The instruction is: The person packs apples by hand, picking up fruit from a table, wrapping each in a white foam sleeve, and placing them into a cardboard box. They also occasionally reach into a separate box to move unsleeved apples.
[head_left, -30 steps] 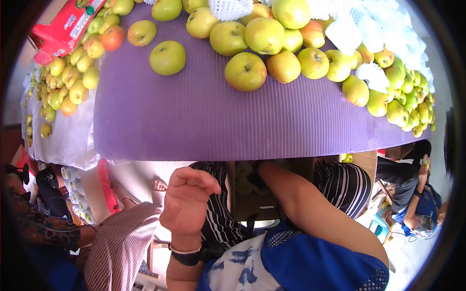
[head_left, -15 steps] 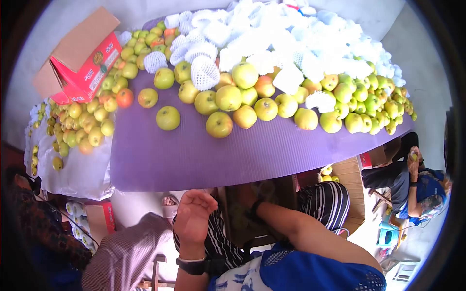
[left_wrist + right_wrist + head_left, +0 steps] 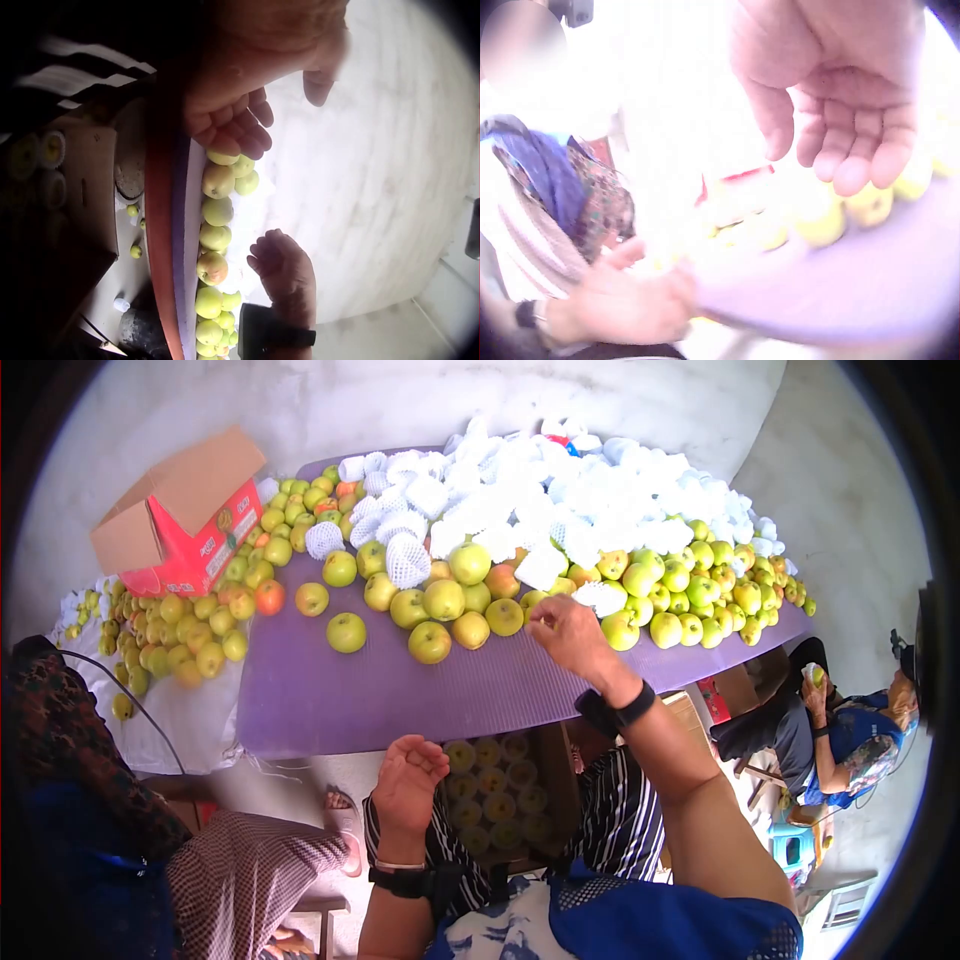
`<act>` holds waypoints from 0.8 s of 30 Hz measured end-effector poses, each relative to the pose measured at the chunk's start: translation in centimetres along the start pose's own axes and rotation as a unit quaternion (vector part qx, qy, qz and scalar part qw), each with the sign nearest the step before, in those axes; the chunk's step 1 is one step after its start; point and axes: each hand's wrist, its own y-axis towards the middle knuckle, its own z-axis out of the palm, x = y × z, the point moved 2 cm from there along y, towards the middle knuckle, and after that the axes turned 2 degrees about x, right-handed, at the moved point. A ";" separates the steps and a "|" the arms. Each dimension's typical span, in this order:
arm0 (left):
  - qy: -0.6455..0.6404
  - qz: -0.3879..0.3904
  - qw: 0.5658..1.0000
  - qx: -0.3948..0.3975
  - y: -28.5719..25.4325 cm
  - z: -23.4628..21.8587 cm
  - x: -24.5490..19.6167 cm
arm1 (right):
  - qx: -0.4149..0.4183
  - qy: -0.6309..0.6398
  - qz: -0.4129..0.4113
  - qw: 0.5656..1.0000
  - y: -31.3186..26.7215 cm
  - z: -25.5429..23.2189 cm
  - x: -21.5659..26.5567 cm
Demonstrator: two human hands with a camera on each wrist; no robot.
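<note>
My right hand [image 3: 575,635] hangs over the front of the purple table sheet [image 3: 330,705], close to the front row of yellow-green apples [image 3: 430,643]. Its fingers [image 3: 855,161] are loosely bent with nothing between them in the right wrist view. Palm up, my left hand [image 3: 408,785] hovers just off the table's near edge, holding nothing, fingers relaxed. Between my knees stands an open carton [image 3: 555,760] with rows of apples in foam nets [image 3: 492,782]. White foam nets [image 3: 480,500] are heaped behind the loose apples.
A red carton [image 3: 190,525] with raised flaps stands at the back left among more apples. To the left sits a person in checked trousers [image 3: 250,870]. Another person in blue [image 3: 850,745] sits at the far right, holding an apple. A wall [image 3: 400,400] closes the back.
My right hand has risen out of the carton between my knees to above the table's front. The head view has tilted up. The left hand stays much the same.
</note>
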 end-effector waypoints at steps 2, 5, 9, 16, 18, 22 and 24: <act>0.004 -0.002 1.000 0.000 0.2 0.3 0.2 | -0.106 -0.123 -0.133 0.978 1.6 0.6 -1.9; 0.007 -0.021 1.000 -0.013 0.6 0.8 0.5 | -0.027 -0.173 -0.079 0.981 3.4 1.6 -2.9; 0.028 -0.014 0.999 0.005 0.4 0.7 1.1 | 0.002 -0.324 0.001 0.946 6.3 2.3 -5.3; 0.086 -0.005 0.996 0.025 0.3 1.0 0.9 | -0.206 0.040 -0.066 0.975 0.1 -2.1 -0.9; 0.120 -0.007 0.992 0.037 0.3 0.9 1.4 | -0.157 0.243 -0.034 0.957 -5.7 0.0 0.5; 0.263 -0.051 0.963 0.040 -1.4 3.5 3.0 | -0.109 0.326 -0.009 0.939 -16.0 6.2 0.5; 0.362 -0.116 0.924 0.034 -2.7 4.4 4.4 | -0.075 0.400 0.079 0.910 -19.4 8.9 -0.7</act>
